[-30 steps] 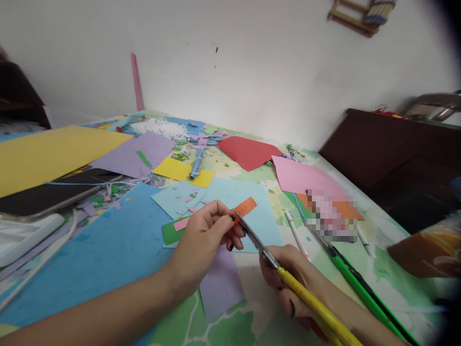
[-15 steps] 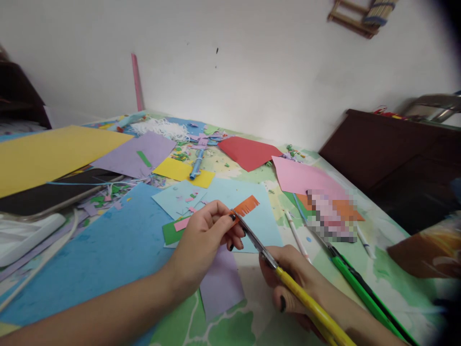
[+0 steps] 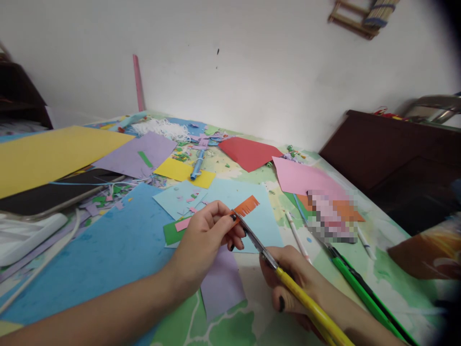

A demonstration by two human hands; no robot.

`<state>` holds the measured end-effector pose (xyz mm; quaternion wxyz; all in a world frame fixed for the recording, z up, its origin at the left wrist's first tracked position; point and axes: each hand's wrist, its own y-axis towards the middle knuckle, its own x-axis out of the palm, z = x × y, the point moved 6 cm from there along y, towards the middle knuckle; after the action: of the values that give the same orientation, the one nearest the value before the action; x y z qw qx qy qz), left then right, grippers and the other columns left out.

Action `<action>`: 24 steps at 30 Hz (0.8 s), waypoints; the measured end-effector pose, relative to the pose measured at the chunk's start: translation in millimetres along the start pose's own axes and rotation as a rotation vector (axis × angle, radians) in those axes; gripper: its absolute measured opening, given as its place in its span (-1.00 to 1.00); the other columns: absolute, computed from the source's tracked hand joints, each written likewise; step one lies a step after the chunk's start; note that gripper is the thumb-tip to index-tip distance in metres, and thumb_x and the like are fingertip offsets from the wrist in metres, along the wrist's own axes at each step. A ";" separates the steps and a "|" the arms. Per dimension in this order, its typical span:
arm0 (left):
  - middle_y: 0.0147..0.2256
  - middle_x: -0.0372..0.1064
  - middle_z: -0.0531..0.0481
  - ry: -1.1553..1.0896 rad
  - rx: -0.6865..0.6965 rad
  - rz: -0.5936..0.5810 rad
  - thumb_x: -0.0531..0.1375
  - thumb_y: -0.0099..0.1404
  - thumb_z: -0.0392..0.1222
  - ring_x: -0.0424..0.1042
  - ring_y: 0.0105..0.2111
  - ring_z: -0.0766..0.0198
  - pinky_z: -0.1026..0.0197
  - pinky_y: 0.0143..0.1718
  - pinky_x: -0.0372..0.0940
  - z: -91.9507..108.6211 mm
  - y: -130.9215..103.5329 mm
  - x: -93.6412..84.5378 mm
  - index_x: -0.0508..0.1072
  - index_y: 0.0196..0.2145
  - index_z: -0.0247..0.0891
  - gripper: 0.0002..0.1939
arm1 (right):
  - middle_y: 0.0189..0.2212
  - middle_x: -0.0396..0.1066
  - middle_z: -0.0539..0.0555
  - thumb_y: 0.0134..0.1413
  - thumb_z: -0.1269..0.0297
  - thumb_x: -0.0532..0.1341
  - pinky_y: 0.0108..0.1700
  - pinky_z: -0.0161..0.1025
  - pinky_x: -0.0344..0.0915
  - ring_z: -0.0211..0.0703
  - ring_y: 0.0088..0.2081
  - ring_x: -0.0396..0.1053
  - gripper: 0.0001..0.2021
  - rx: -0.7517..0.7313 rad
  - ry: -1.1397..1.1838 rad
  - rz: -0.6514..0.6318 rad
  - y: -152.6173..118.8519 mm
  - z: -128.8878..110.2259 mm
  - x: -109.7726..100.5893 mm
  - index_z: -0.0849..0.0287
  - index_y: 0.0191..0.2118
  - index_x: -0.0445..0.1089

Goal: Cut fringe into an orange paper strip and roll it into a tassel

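Note:
Between the thumb and fingers of my left hand point(image 3: 212, 228) is a small strip of orange paper point(image 3: 248, 205), its lower edge cut into a fringe of short slits. My right hand point(image 3: 293, 283) is closed round a pair of scissors point(image 3: 298, 293) with yellow handles and metal blades. The blade tips meet the strip right beside my left fingertips. Beneath the strip lies a light blue sheet point(image 3: 268, 230). A green piece point(image 3: 173, 233) with a pink strip point(image 3: 183, 224) on it lies by my left wrist, and a purple sheet point(image 3: 223, 283) is under my left hand.
At left are a large blue sheet point(image 3: 108, 259), a phone point(image 3: 54, 192) and a white cable point(image 3: 43, 269). A green cutter point(image 3: 360, 283) and a marker point(image 3: 298, 236) lie on the right. Red paper point(image 3: 250, 153), pink paper point(image 3: 306, 177) and white shredded strands point(image 3: 162, 129) are farther back.
Almost nothing differs. Both hands, the orange strip and the scissors keep nearly the same place, and the view has shifted very slightly.

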<state>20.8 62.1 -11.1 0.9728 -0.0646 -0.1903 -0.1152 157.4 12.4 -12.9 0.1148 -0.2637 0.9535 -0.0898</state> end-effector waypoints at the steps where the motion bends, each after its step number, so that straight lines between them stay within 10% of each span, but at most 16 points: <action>1: -0.57 0.38 0.08 0.001 -0.001 0.000 0.11 0.18 -0.28 0.32 -0.59 0.40 0.31 -0.51 0.15 0.1 0.0 -0.1 0.27 -0.50 -0.26 -0.88 | -0.60 -0.06 -0.15 -0.18 -0.18 0.29 -0.65 -0.45 -0.14 -0.43 -0.60 -0.11 -0.47 0.002 0.000 0.001 -0.1 0.1 -0.3 0.16 -0.52 0.06; 24: -0.56 0.38 0.09 0.013 -0.001 -0.021 0.08 0.21 -0.31 0.34 -0.58 0.39 0.29 -0.49 0.16 -3.1 2.5 0.5 0.28 -0.48 -0.26 -0.89 | -0.58 -0.04 -0.15 -0.14 -0.21 0.24 -0.74 -0.46 -0.01 -0.47 -0.69 -0.04 -0.48 0.029 -0.019 -0.116 -4.7 -2.1 0.5 0.12 -0.43 0.03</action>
<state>23.0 63.9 -13.9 0.9727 -0.0623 -0.1845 -0.1260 158.6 8.3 -9.9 0.1221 -0.3175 0.9342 -0.1075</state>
